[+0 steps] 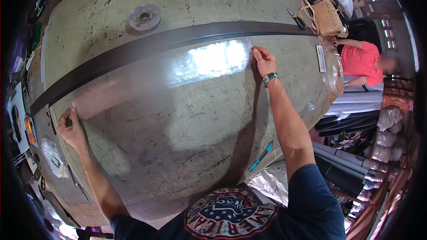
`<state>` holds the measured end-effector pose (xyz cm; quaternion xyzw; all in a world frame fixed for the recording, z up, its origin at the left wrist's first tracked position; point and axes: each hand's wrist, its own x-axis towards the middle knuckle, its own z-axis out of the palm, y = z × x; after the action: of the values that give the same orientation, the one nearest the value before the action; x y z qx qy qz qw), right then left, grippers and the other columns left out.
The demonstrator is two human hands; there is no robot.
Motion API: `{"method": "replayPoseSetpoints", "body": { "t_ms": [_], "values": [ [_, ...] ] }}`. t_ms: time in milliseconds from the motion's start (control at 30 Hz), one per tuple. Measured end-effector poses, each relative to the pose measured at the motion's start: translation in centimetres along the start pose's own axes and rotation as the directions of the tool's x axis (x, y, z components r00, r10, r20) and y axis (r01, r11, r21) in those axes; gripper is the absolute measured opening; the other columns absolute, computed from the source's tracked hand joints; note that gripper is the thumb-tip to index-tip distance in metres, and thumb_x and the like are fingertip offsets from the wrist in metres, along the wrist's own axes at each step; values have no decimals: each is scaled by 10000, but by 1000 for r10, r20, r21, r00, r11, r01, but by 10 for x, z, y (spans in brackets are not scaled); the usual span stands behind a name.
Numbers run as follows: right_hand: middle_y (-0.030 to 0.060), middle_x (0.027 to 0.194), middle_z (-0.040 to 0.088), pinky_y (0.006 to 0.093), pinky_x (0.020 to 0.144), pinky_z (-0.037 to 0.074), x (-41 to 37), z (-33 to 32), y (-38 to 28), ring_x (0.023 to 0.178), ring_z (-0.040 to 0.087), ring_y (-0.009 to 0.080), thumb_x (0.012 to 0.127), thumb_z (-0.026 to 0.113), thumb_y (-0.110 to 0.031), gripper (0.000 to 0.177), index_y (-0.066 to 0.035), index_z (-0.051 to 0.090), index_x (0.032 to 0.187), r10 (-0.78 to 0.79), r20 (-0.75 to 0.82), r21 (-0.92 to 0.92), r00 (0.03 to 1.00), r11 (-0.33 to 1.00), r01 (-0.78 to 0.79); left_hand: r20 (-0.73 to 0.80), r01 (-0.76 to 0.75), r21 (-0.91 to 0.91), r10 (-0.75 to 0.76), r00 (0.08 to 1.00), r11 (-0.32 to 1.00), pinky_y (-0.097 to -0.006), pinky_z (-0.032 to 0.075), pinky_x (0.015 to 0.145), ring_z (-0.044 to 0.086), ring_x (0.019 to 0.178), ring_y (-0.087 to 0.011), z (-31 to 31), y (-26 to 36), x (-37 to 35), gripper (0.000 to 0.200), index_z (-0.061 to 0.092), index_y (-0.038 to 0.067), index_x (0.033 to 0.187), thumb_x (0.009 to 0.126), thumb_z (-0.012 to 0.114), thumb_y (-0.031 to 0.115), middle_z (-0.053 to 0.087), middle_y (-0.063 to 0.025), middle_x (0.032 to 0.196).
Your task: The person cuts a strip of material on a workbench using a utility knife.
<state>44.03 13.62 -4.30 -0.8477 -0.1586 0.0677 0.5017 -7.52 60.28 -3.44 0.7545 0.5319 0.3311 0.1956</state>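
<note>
A long clear plastic strip (211,62) lies across the worn green-grey table (200,124), shining brightly toward its right end. My left hand (71,126) pinches the strip's left end between thumb and finger. At the opposite end, my right hand (264,60) has its fingers closed on the strip's corner. Just beyond the strip runs a long dark flat bar (173,38), curved in this view, and neither hand touches it.
A round metal disc (144,17) sits beyond the bar. Pliers (296,19) and a cardboard box (328,17) are at the far right. A teal cutter (260,156) lies near the front edge. Another person (361,62) stands at the table's right end.
</note>
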Motion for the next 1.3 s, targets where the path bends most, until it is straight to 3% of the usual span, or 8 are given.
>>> {"method": "replayPoseSetpoints", "body": {
  "t_ms": [333, 633, 667, 700, 733, 767, 900, 1300],
  "values": [
    [-26, 945, 717, 223, 725, 486, -26, -48, -17, 833, 621, 54, 1020, 680, -336, 338, -46, 737, 1184, 74, -125, 163, 989, 985, -53, -94, 65, -302, -97, 991, 951, -276, 518, 857, 653, 933, -134, -13, -57, -5, 322, 720, -11, 1179, 1056, 631, 273, 731, -81, 1064],
    [-15, 835, 672, 258, 680, 463, -185, -202, -35, 757, 561, 65, 1030, 661, -315, 303, -22, 734, 1044, -60, 75, -207, 995, 976, 75, 317, 80, -111, -41, 948, 991, -291, 518, 774, 624, 815, -144, -82, 16, -220, 306, 725, 12, 975, 1086, 548, 236, 693, -28, 897],
    [13, 827, 687, 284, 693, 488, -217, -204, -44, 741, 598, 107, 1025, 664, -300, 281, -29, 735, 1048, -71, 174, -301, 982, 946, 122, 317, 311, -548, -151, 936, 776, -310, 525, 760, 628, 833, -170, -64, 17, -270, 159, 718, 6, 950, 1024, 611, 96, 694, -28, 909],
    [55, 851, 698, 331, 725, 510, -243, -203, -41, 777, 632, 189, 1010, 671, -267, 251, -28, 734, 1054, -211, 275, -328, 938, 896, 298, 497, -62, -211, 162, 852, 976, -340, 547, 784, 660, 923, -187, -86, 54, -299, 90, 733, 18, 1012, 934, 703, 51, 718, -49, 978],
    [98, 876, 708, 378, 756, 533, -264, -202, -34, 813, 666, 270, 995, 679, -235, 224, -28, 732, 1061, -352, 375, -331, 858, 814, 478, 471, 52, -418, 168, 866, 907, -327, 537, 798, 653, 845, -180, -74, 81, -346, 85, 729, 14, 951, 927, 745, 93, 699, -67, 908],
    [125, 953, 702, 417, 811, 530, -282, -201, -33, 893, 660, 321, 969, 692, -209, 219, -30, 726, 1091, -357, 468, -322, 808, 783, 532, 566, -296, -181, 346, 748, 938, -355, 550, 824, 662, 859, -239, -78, 130, -370, 108, 724, 21, 964, 896, 760, 97, 692, -126, 947],
    [116, 1172, 647, 449, 937, 494, -341, -194, -12, 1097, 616, 326, 871, 742, -143, 338, -57, 696, 1194, -365, 694, -254, 621, 682, 685, 595, -362, -415, 550, 586, 835, -460, 488, 931, 587, 1130, -328, -61, 229, -459, 400, 707, 73, 1172, 831, 824, 246, 650, -120, 1172],
    [93, 1108, 595, 468, 952, 432, -371, -195, 33, 1096, 551, 327, 803, 703, -138, 253, -113, 673, 1053, -465, 677, -139, 570, 680, 720, 494, -456, -140, 461, 737, 879, -458, 417, 970, 541, 1114, -316, -30, 283, -534, 248, 808, 150, 1051, 803, 814, 151, 634, -94, 1180]
  ]
}}
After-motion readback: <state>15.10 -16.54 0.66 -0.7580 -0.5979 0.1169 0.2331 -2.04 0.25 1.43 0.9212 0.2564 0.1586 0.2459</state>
